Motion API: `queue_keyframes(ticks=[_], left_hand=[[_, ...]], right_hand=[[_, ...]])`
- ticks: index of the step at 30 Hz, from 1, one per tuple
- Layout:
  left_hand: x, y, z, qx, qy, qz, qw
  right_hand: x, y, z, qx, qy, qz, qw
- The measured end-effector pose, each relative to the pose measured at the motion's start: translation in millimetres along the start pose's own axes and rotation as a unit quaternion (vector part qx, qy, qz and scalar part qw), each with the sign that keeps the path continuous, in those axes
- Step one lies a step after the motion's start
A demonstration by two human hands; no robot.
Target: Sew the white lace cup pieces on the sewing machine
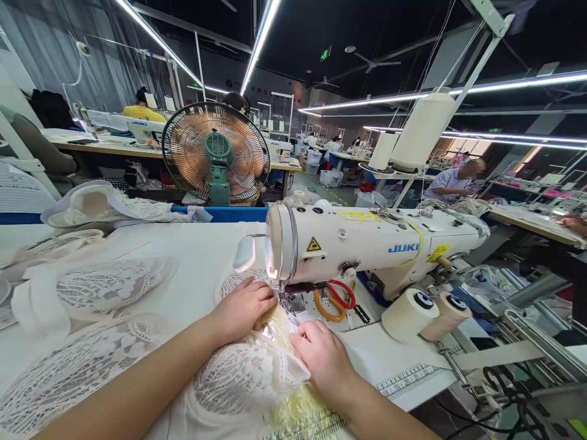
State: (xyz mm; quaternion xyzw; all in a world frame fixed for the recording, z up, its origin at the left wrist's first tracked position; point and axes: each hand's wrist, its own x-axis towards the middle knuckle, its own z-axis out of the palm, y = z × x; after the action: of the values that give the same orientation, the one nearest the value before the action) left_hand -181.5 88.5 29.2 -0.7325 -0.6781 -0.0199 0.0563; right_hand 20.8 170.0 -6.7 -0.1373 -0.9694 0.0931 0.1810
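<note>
A white lace bra [243, 376] lies under the head of a JUKI sewing machine [321, 238], part of it beyond the needle area. My left hand [245, 308] bears down on the lace just left of the presser foot, its fingers together and bent over the fabric. Right of and nearer than the foot, my right hand [323, 354] pinches the bra's edge between thumb and fingers. The needle tip and the fabric directly beneath it are hard to make out. More lace cups [112, 284] lie to the left.
Thread cones [409, 315] stand right of the machine, and ruler markings [408, 380] run along the table's front. A large fan [216, 153] stands behind the table. A co-worker [454, 183] sits at the right back. Padded cups [94, 205] pile up at the far left.
</note>
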Motion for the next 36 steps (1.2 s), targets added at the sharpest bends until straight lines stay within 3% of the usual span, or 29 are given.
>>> queue_keyframes(ticks=[6,9,12,14,17,19,22,25,28,31,34,36], left_hand=[[-3,1,-10.3,0.010,-0.040,-0.039,0.998],[-9,6,-18.0,0.021,-0.028,-0.055,0.998],[-15,21,-28.6,-0.018,0.008,-0.024,1.000],[-19,33,-35.9,-0.107,-0.002,0.011,0.994],[-21,46,-43.6,-0.263,-0.073,0.021,0.962],[-21,47,-45.1,-0.368,-0.105,-0.016,0.924],[-18,42,-41.7,-0.497,-0.081,-0.103,0.858],[-13,37,-32.0,-0.528,-0.015,-0.164,0.833],[-10,35,-18.8,-0.509,0.046,-0.214,0.833],[-10,35,-9.8,-0.454,0.085,-0.246,0.852],[-15,37,-10.0,-0.376,0.108,-0.254,0.885],[-18,39,-13.2,-0.304,0.083,-0.247,0.916]], right_hand=[[1,2,-5,0.027,-0.053,0.004,0.998],[-2,3,-11,0.145,-0.037,-0.009,0.989],[-6,-1,-18,0.345,-0.102,-0.005,0.933],[-9,-6,-20,0.407,-0.126,0.018,0.905],[-8,-14,-20,0.362,-0.051,0.007,0.931],[-6,-17,-18,0.316,0.010,-0.015,0.949],[-3,-16,-16,0.283,0.072,0.038,0.956],[-5,-19,-15,0.331,0.067,0.143,0.930],[-10,-31,-14,0.390,-0.008,0.127,0.912],[-10,-42,-13,0.298,-0.054,0.086,0.949],[-6,-43,-12,0.183,-0.055,0.114,0.975],[-3,-39,-11,0.153,-0.055,0.125,0.979]])
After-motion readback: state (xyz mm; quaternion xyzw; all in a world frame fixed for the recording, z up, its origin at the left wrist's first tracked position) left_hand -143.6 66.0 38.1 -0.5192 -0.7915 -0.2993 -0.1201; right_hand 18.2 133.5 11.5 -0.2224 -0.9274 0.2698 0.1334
